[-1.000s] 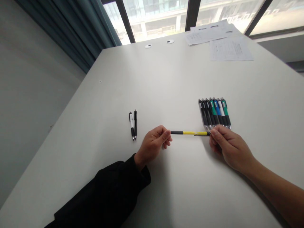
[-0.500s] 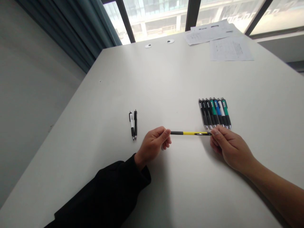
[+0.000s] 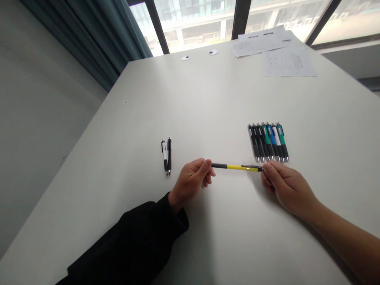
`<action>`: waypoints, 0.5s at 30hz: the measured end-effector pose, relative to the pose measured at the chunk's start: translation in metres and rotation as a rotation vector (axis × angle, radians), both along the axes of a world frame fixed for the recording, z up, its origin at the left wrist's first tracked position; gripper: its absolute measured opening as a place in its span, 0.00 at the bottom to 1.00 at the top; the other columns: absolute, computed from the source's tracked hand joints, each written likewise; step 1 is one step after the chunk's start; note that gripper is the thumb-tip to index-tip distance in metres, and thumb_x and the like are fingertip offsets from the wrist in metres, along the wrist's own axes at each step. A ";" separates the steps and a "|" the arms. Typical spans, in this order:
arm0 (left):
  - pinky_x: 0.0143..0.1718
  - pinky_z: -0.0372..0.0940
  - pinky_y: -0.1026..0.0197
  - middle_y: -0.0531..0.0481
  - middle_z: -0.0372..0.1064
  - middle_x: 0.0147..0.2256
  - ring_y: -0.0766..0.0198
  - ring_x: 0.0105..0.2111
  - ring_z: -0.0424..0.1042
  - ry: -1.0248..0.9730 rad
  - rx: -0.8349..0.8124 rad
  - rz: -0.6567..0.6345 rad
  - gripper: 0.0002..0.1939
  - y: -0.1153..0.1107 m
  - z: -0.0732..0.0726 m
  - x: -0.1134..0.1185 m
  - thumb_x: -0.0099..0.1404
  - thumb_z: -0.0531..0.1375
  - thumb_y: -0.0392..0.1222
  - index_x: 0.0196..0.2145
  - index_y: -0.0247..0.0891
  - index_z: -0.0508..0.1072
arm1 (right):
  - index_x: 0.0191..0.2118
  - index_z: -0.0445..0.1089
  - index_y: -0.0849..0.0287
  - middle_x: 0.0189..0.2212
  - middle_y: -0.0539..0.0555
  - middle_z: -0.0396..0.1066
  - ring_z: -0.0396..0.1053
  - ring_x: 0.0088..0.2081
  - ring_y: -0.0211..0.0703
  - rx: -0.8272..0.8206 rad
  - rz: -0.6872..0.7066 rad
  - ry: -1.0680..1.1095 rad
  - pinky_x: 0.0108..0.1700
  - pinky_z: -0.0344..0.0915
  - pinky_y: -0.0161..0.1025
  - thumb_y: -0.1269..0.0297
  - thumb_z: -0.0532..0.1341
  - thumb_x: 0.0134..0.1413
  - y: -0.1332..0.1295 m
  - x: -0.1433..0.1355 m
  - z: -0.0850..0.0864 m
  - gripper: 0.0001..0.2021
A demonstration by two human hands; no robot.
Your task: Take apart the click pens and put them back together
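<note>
A yellow pen (image 3: 235, 167) with a dark grip is held sideways above the white table, stretched between both hands. My left hand (image 3: 192, 177) pinches its dark-grip end; the tip is hidden by the fingers. At the other end, near the clip, my right hand (image 3: 283, 182) has thumb and fingers closed on the pen. Left of my left hand lie a white-and-black pen (image 3: 165, 156) and a black pen (image 3: 169, 155), side by side. Just beyond my right hand, a row of several pens (image 3: 268, 142) in black, green, blue and white lies on the table.
Printed papers (image 3: 289, 63) lie at the far right of the white table (image 3: 190, 103). Two small white oval pieces (image 3: 213, 52) with dark spots sit near the far edge. A blue curtain (image 3: 89, 35) and windows stand behind.
The yellow pen has turned about its length, so its clip now shows along the upper side. Its right end has dipped slightly. Both hands keep hold, shifted a little to the left.
</note>
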State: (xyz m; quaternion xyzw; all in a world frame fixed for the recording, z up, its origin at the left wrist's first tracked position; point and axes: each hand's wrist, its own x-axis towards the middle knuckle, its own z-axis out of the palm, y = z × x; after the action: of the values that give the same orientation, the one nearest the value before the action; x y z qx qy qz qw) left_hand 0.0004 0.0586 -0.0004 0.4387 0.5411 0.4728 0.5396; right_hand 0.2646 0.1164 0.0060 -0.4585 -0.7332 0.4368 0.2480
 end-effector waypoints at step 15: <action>0.39 0.68 0.60 0.43 0.75 0.31 0.62 0.33 0.74 -0.335 0.103 -0.328 0.21 -0.005 0.008 0.000 0.68 0.61 0.57 0.38 0.33 0.76 | 0.33 0.67 0.56 0.26 0.51 0.69 0.64 0.29 0.40 0.254 0.649 -0.062 0.33 0.58 0.37 0.60 0.54 0.70 -0.010 -0.008 0.010 0.13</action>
State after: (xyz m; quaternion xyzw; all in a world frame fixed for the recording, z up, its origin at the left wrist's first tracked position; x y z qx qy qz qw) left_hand 0.0007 0.0537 0.0076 0.4632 0.3406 0.4721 0.6682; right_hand 0.2570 0.1067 0.0164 -0.1802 -0.8962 0.3843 0.1289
